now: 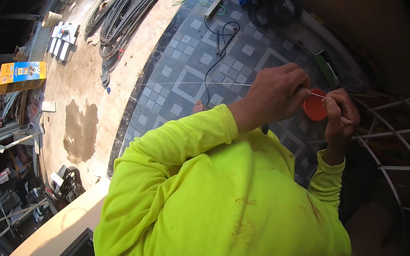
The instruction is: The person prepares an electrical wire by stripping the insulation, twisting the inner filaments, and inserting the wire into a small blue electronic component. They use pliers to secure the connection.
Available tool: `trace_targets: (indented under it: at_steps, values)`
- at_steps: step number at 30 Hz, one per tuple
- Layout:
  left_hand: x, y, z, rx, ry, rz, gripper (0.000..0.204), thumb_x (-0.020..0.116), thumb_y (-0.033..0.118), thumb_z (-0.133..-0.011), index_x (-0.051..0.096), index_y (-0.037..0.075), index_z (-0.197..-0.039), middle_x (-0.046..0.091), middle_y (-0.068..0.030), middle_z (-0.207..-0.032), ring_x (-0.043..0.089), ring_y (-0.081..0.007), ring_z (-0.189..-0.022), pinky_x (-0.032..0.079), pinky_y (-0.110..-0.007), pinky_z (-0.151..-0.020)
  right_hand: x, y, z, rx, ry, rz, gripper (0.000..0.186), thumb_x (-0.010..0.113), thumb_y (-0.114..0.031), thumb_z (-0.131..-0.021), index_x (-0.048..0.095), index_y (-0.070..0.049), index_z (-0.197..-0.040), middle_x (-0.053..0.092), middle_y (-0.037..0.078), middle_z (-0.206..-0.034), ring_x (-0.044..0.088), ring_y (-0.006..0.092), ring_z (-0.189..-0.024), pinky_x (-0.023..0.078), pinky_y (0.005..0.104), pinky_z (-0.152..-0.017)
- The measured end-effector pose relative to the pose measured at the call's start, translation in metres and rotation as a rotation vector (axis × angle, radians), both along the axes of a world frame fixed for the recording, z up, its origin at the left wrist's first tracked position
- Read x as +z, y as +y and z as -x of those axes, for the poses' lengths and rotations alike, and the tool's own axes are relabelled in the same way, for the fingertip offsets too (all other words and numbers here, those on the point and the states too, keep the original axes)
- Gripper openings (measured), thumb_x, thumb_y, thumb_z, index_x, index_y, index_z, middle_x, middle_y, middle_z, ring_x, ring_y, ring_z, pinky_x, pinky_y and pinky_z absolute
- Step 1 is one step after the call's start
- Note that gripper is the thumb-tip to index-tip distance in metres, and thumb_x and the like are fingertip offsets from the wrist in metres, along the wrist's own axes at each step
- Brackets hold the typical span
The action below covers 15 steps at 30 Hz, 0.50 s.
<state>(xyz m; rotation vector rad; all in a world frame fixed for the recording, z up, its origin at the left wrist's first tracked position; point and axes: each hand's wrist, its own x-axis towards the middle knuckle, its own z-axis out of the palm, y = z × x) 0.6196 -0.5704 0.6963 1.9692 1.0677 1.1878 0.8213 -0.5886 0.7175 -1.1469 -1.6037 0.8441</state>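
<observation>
A thin white cord (199,82) runs from the left across the tiled floor toward my left hand (277,92). My left hand is closed with its fingers pinched around the cord. A short white length shows between my two hands. Close by on the right, my right hand (342,113) pinches the other end of that length between thumb and forefinger. Behind the fingers is a round orange-red object (314,109), partly hidden by them; I cannot tell whether it is a bucket or a lid. Bright yellow-green sleeves cover both forearms.
Grey patterned tiles (167,72) lie below, crossed by a black cable (216,61) leading from a power strip (212,7). Black hoses (125,20) are piled on bare ground. A metal lattice frame (392,130) stands at right. A yellow-blue box (22,76) sits far left.
</observation>
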Motion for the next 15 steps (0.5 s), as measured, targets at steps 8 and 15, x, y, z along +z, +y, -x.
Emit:
trace_targets:
  at_steps: [8, 15]
  values:
    - [-0.05, -0.011, 0.098, 0.211, 0.041, 0.025, 0.008, 0.07, 0.01, -0.086, 0.064, 0.007, -0.091, 0.06, -0.0083, -0.084, 0.062, -0.0282, -0.071, 0.048, -0.038, -0.062, -0.04, 0.023, 0.005, -0.122, 0.243, 0.003, 0.01, 0.054, 0.001, -0.09, 0.058, 0.006, -0.082, 0.052, 0.007, -0.084, 0.047, 0.0098, -0.072, 0.036, 0.0205, -0.06]
    - [-0.073, -0.038, 0.159, 0.396, 0.043, 0.074, 0.008, 0.069, 0.005, -0.084, 0.063, 0.006, -0.088, 0.06, -0.0089, -0.079, 0.059, -0.0281, -0.069, 0.047, -0.036, -0.062, -0.044, 0.053, 0.01, -0.268, 0.18, 0.136, 0.013, 0.053, -0.004, -0.092, 0.058, -0.001, -0.081, 0.047, -0.001, -0.074, 0.038, 0.0053, -0.064, 0.03, 0.0197, -0.057]
